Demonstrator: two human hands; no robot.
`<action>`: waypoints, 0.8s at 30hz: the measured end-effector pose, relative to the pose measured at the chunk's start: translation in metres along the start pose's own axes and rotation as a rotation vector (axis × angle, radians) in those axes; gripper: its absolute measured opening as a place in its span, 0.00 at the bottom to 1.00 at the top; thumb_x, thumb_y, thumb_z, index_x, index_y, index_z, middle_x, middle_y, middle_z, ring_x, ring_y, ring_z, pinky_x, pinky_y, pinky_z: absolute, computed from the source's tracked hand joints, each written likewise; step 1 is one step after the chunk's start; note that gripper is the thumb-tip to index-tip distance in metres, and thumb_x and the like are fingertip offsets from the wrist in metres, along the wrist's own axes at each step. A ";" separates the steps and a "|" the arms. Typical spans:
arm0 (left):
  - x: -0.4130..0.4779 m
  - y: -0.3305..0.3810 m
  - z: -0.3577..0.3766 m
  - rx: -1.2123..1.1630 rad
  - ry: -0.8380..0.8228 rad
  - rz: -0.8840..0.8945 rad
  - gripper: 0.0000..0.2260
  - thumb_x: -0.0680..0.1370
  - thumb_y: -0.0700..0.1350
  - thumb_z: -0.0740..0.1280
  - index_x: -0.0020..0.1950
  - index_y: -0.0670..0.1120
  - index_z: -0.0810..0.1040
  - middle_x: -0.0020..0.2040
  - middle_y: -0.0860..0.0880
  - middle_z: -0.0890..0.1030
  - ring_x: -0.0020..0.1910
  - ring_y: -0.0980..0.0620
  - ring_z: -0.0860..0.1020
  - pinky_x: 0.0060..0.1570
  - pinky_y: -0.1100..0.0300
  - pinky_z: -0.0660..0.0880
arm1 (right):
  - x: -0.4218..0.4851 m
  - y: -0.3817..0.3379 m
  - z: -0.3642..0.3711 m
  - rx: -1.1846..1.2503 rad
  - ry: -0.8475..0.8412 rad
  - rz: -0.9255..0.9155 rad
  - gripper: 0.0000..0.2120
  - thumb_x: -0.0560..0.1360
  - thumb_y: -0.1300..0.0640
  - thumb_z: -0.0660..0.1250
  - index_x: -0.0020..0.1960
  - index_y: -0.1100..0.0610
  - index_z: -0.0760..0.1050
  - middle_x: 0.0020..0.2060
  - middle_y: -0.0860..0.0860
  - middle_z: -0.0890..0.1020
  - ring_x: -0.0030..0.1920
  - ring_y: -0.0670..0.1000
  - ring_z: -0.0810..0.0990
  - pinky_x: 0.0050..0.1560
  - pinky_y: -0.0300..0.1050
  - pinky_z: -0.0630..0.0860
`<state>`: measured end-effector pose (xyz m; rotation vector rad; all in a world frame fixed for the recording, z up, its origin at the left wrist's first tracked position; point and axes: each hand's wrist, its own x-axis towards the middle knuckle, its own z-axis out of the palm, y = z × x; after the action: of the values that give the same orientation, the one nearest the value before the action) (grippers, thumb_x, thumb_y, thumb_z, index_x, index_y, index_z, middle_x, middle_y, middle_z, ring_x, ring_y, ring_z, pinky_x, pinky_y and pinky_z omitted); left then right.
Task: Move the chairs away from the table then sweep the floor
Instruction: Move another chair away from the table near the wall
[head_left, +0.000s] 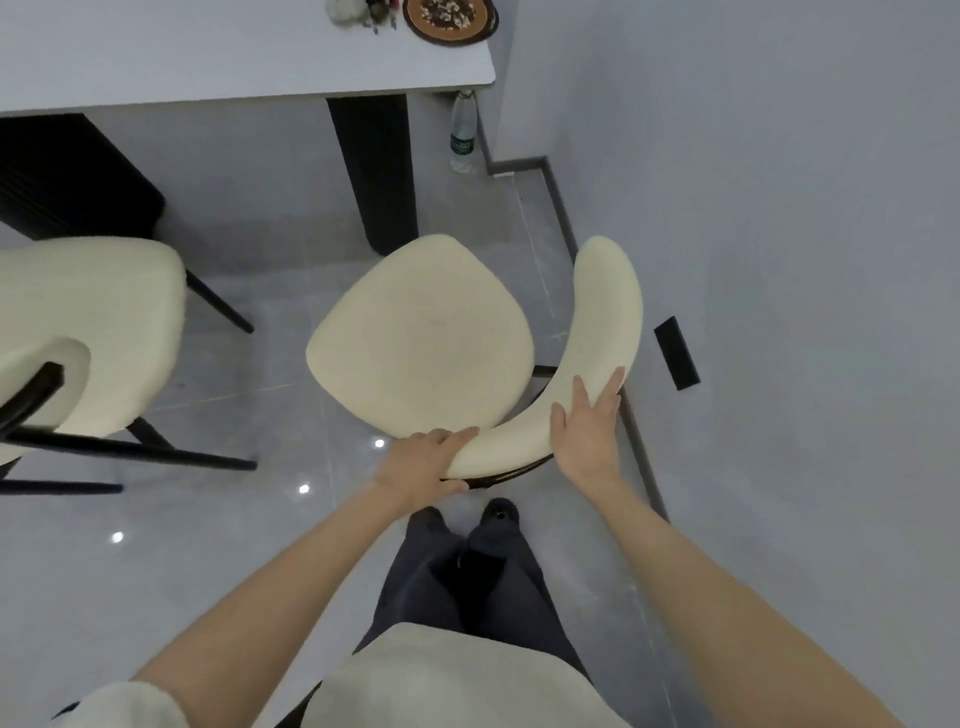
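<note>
A cream upholstered chair (423, 338) with black legs stands on the grey tile floor, just in front of the white table (223, 57) and close to the right wall. Its curved backrest (597, 332) arcs from right to bottom. My left hand (423, 460) grips the lower end of the backrest, fingers over the top and thumb underneath. My right hand (589, 423) lies flat with straight fingers on the outer face of the backrest. A second cream chair (98, 332) stands at the left, turned away from the table.
A black table leg (376, 171) stands just beyond the chair seat. A plastic water bottle (462, 132) stands on the floor by the wall corner. A patterned plate (451, 20) sits on the table's far right. The wall and skirting run close along the right.
</note>
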<state>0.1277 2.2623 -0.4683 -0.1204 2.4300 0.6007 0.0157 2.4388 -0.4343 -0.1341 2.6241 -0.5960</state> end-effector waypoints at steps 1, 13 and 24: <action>-0.007 -0.013 0.001 -0.014 0.005 -0.026 0.32 0.78 0.56 0.62 0.78 0.56 0.50 0.73 0.47 0.65 0.65 0.44 0.71 0.62 0.50 0.71 | -0.005 -0.006 0.008 0.076 0.023 0.057 0.28 0.82 0.54 0.55 0.79 0.57 0.49 0.74 0.61 0.30 0.77 0.62 0.44 0.76 0.50 0.53; -0.007 -0.005 0.010 0.067 0.099 -0.088 0.25 0.81 0.54 0.57 0.77 0.55 0.54 0.63 0.44 0.73 0.54 0.43 0.76 0.51 0.53 0.73 | 0.006 -0.009 0.021 0.464 0.118 0.331 0.30 0.78 0.61 0.60 0.74 0.41 0.56 0.68 0.56 0.60 0.42 0.51 0.71 0.48 0.41 0.70; 0.122 0.164 0.003 -0.170 0.210 -0.153 0.30 0.78 0.55 0.62 0.77 0.58 0.53 0.56 0.43 0.75 0.52 0.42 0.77 0.53 0.53 0.73 | 0.146 0.088 -0.097 0.273 0.152 -0.027 0.19 0.77 0.65 0.60 0.63 0.48 0.73 0.66 0.55 0.65 0.53 0.54 0.74 0.52 0.38 0.69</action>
<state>-0.0057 2.4166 -0.4790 -0.4566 2.5362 0.7568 -0.1576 2.5286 -0.4522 -0.0411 2.6557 -1.0021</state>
